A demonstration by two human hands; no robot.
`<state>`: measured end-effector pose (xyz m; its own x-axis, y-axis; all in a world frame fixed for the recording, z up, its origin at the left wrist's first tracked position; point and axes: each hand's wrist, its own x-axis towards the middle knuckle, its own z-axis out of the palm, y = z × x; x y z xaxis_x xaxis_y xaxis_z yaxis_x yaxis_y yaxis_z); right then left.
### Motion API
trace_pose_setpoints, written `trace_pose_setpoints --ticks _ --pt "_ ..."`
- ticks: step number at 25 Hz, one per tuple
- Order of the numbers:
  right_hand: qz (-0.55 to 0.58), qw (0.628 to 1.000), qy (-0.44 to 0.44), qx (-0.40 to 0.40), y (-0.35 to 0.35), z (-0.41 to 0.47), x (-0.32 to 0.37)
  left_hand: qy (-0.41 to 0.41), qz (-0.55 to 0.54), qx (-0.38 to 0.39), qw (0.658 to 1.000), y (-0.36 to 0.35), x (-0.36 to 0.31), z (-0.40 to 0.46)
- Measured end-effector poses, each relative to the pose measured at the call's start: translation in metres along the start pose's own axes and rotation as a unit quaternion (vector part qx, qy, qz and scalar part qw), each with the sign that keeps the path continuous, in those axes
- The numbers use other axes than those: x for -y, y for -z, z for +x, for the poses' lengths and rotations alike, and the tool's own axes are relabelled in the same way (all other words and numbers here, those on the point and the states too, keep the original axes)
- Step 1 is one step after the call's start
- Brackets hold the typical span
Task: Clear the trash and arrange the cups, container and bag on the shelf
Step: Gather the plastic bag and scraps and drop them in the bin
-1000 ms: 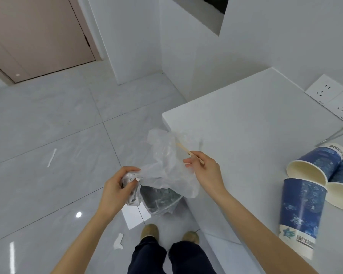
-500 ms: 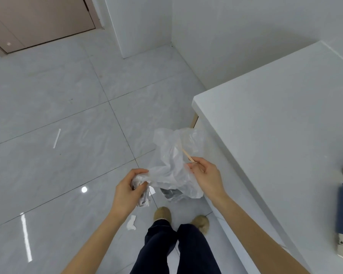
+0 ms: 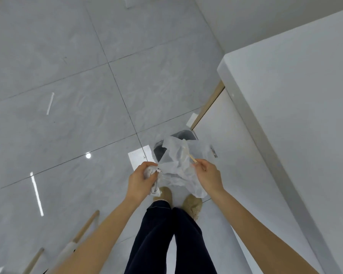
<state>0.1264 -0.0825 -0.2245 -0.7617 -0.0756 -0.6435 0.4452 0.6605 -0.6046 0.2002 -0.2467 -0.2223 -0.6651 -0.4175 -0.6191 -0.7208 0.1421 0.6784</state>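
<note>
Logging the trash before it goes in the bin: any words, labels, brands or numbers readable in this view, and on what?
None can be read.
Crumpled paper in the left hand: grey print, too blurred to read.
Clear plastic bag, held by both hands over the bin: small dark mark near its right edge, too small to read.
Wooden stick in the right hand: no marking visible.

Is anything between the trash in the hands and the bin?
Nothing visible. The left hand grips crumpled paper, the right hand a wooden stick, and both hold the plastic bag over the bin, whose opening the bag partly hides.
</note>
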Motion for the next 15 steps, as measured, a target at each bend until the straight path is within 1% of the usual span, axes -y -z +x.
trace_pose_setpoints --ticks 4,8,12,15 --pt "-0.023 0.999 -0.025 0.014 -0.017 0.043 -0.033 0.023 0.025 -0.024 0.999 -0.033 0.026 0.041" --pt "-0.014 0.998 -0.052 0.017 -0.039 0.081 -0.062 0.035 0.038 -0.029 0.998 -0.061 0.055 0.074" --pt "-0.021 0.996 -0.084 0.032 -0.064 0.121 -0.093 0.032 0.083 -0.007 0.996 -0.084 0.084 0.110" --pt "-0.017 0.994 -0.099 0.039 -0.080 0.153 -0.110 0.032 0.067 0.001 0.997 -0.098 0.099 0.142"
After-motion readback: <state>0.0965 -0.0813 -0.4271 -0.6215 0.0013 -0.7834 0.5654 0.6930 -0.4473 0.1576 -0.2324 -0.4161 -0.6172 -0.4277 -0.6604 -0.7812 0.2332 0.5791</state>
